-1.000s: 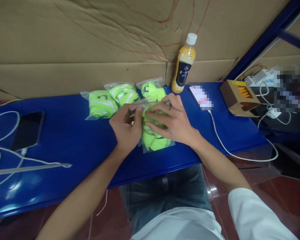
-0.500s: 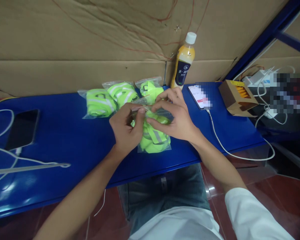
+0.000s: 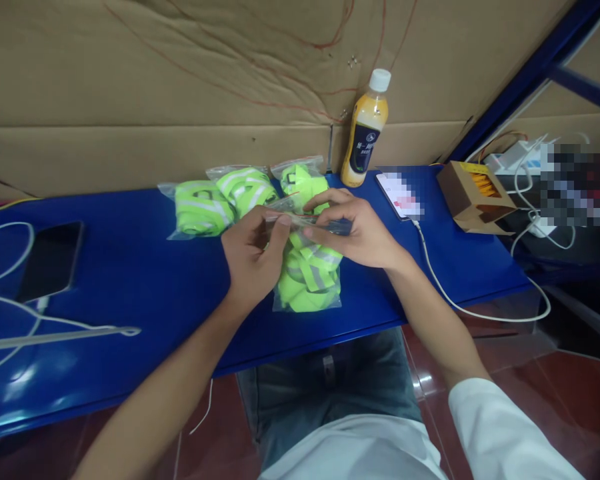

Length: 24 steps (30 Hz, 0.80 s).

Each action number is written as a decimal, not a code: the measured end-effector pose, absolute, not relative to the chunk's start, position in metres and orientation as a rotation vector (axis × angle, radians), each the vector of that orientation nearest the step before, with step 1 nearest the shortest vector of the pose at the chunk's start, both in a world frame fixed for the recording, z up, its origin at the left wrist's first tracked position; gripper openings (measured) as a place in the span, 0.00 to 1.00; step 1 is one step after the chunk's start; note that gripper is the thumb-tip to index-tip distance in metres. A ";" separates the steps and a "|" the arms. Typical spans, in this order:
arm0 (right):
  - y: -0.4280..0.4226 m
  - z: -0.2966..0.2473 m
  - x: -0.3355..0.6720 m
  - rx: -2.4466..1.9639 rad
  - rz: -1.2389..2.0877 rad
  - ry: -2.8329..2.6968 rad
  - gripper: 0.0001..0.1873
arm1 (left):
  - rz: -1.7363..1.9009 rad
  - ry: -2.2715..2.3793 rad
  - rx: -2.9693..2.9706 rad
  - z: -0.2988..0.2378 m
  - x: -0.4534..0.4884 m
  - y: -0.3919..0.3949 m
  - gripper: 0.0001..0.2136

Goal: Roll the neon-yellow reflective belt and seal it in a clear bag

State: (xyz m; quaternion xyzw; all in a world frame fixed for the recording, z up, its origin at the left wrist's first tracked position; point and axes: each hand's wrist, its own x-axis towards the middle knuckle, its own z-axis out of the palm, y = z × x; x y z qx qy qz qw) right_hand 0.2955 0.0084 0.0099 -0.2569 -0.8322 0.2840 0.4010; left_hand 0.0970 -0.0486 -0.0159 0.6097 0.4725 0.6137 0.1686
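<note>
A clear zip bag [image 3: 307, 283] holds a folded neon-green reflective strap with grey stripes and rests near the front of the blue table. My left hand [image 3: 257, 252] pinches the left part of its top edge between thumb and forefinger. At the right part of that edge, my right hand [image 3: 357, 227] is closed with thumb and fingertips on the plastic. Behind them lie similar filled bags: a left bag [image 3: 201, 208], a middle bag [image 3: 247, 190] and a right bag [image 3: 303, 180], the last partly hidden by my right hand.
A drink bottle [image 3: 364, 137] stands against the cardboard wall [image 3: 155, 73]. To its right are a phone [image 3: 393, 190] on a white cable and an open cardboard box [image 3: 473, 200]. A dark phone [image 3: 53, 260] and looped white cables lie at the left of the blue table [image 3: 145, 267].
My right hand's fingers have closed in from a more spread pose onto the bag's top edge. My left hand keeps its pinch, nearly in place.
</note>
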 end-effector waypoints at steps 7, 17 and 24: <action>0.015 0.003 0.293 -0.685 0.826 -1.828 0.17 | 1.757 1.339 1.594 -0.023 0.091 -0.038 0.17; 0.016 0.001 0.285 -0.653 1.292 -1.683 0.21 | 1.676 1.207 1.612 -0.023 0.094 -0.038 0.16; 0.014 -0.002 0.283 -0.682 1.128 -1.763 0.20 | 1.647 1.156 1.603 -0.020 0.091 -0.037 0.16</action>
